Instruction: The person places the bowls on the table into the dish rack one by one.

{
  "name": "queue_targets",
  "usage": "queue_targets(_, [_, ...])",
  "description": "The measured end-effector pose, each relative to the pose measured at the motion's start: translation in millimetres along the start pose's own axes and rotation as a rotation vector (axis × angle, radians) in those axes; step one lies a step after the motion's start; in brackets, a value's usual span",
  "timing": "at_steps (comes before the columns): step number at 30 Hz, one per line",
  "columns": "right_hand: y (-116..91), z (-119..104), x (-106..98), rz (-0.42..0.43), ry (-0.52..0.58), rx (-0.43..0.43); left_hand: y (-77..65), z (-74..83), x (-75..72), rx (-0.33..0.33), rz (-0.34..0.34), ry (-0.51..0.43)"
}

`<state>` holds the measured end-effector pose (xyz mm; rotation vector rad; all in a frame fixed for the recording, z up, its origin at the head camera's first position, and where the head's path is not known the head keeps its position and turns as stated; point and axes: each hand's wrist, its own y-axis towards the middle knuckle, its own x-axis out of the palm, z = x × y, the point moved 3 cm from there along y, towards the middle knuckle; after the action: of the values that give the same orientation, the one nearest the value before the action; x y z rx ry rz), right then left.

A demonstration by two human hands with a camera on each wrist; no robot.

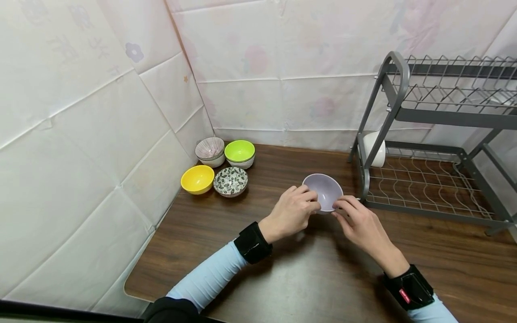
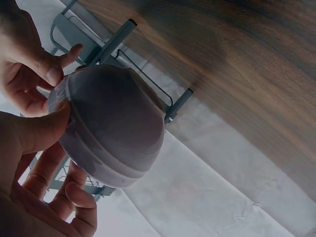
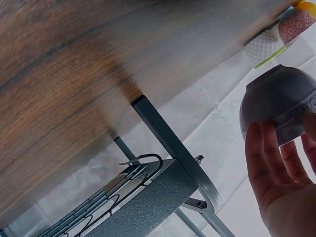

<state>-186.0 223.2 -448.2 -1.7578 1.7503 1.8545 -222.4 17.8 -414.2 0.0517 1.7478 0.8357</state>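
A lilac bowl (image 1: 324,190) is held up off the table in front of the person, its hollow turned toward the head camera. My left hand (image 1: 292,208) grips the near left part of its rim, thumb outside and fingers over the edge. On the right part of the rim, my right hand (image 1: 363,229) pinches with thumb and fingers. The left wrist view has the bowl's smooth outer wall (image 2: 116,118) close up, the left thumb pressed on it. Seen from the right wrist, the bowl (image 3: 276,94) stands partly behind that hand's fingers.
Further left on the wooden table (image 1: 194,251) are a yellow bowl (image 1: 198,179), a black-and-white patterned bowl (image 1: 230,180), striped bowls (image 1: 210,148) and a green bowl (image 1: 240,151) stacked on another. To the right stands a two-tier grey dish rack (image 1: 428,206) with a white cup (image 1: 375,149) on its lower tier.
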Motion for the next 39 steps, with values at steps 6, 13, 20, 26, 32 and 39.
queue_targets(6, [0,-1,0,-0.004,-0.011,-0.021,-0.3,-1.5,1.2,0.019,0.005,0.015])
queue_targets(13, [-2,-2,2,-0.023,-0.009,-0.027,-0.9,-1.1,1.8,0.024,-0.001,0.004])
queue_targets(20, [-3,-1,3,-0.009,-0.019,-0.047,-2.3,-1.2,1.2,0.016,0.001,-0.047])
queue_targets(26, [-3,-2,0,-0.010,-0.026,-0.048,-3.0,-3.8,0.0,-0.001,0.022,-0.100])
queue_targets(32, [-2,-1,-5,0.012,-0.007,-0.057,-4.4,-10.3,-3.0,-0.039,0.037,-0.137])
queue_targets(39, [-2,1,-15,0.053,0.009,-0.069,-10.1,-33.4,-7.9,-0.126,0.062,-0.124])
